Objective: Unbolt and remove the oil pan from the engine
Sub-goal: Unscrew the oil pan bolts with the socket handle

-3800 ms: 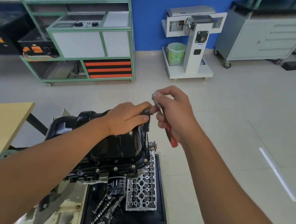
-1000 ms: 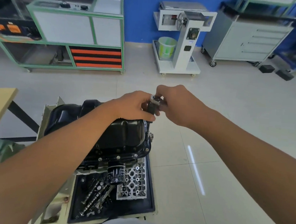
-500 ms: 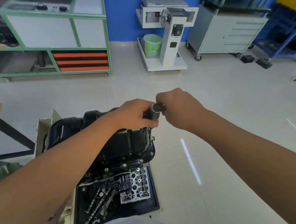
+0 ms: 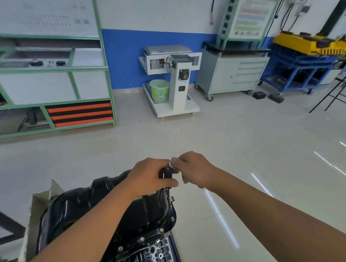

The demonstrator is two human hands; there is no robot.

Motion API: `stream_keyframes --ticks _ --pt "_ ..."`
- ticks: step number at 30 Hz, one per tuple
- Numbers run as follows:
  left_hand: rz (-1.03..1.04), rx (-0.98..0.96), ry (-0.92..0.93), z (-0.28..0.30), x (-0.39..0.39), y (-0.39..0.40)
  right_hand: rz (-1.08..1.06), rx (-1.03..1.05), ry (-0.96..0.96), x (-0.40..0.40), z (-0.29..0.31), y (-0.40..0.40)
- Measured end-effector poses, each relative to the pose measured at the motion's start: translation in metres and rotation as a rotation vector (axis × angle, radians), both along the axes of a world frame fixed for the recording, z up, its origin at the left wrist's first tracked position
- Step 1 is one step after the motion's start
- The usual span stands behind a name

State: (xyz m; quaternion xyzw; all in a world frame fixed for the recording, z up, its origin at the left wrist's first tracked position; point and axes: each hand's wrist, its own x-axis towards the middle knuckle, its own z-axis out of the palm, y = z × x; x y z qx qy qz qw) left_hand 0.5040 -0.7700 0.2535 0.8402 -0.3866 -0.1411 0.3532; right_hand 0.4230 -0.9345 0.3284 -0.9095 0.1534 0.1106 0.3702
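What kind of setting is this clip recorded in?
Most likely an automotive training workshop: an engine with a black oil pan sits in front of the person, a grey wheeled tool cabinet stands by the wall, and a green-framed demonstration board fills the left.

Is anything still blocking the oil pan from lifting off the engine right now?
Yes. Bolts still sit along the oil pan rim on its near edge, so it stays fastened. The left hand grips the tool upright over the far corner, the right hand pinching its top. Nothing else visible lies on the pan.
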Motion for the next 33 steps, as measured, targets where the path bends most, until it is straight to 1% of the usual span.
stream_keyframes --ticks 3,5,7,10,13,14,15,18,21,26,29,33 --pt "-0.010 0.010 0.008 0.003 -0.001 -0.001 -0.046 0.129 0.002 -0.002 0.001 -0.002" --pt "-0.017 0.016 0.008 0.006 -0.003 -0.002 -0.047 0.172 0.021 -0.003 0.005 0.000" --pt "-0.020 0.017 0.018 0.008 -0.004 -0.001 -0.049 0.144 0.047 -0.002 0.011 0.001" --pt "-0.051 -0.027 0.156 0.012 -0.001 0.000 0.009 0.021 0.102 0.003 0.021 -0.001" --pt "-0.089 -0.058 0.208 0.013 0.004 0.003 0.120 0.001 0.228 -0.001 0.015 -0.002" --pt "-0.096 -0.061 0.208 0.013 0.005 0.004 0.139 0.007 0.234 -0.004 0.010 -0.003" --pt "-0.103 -0.067 0.215 0.012 0.006 0.004 0.126 0.035 0.212 -0.006 0.006 -0.006" --pt "-0.098 -0.078 0.242 0.012 0.005 0.003 0.004 0.209 0.081 -0.007 0.002 -0.019" --pt "-0.098 -0.067 0.264 0.013 0.004 0.001 0.023 0.326 0.074 -0.005 0.007 -0.022" --pt "-0.109 -0.051 0.279 0.010 0.005 0.001 0.045 0.274 0.138 -0.005 0.010 -0.018" --pt "-0.100 -0.003 0.249 0.010 0.006 0.000 0.058 0.208 0.156 -0.003 0.017 -0.017" --pt "-0.065 0.013 0.222 0.009 0.005 -0.002 0.056 0.145 0.192 -0.001 0.024 -0.010"
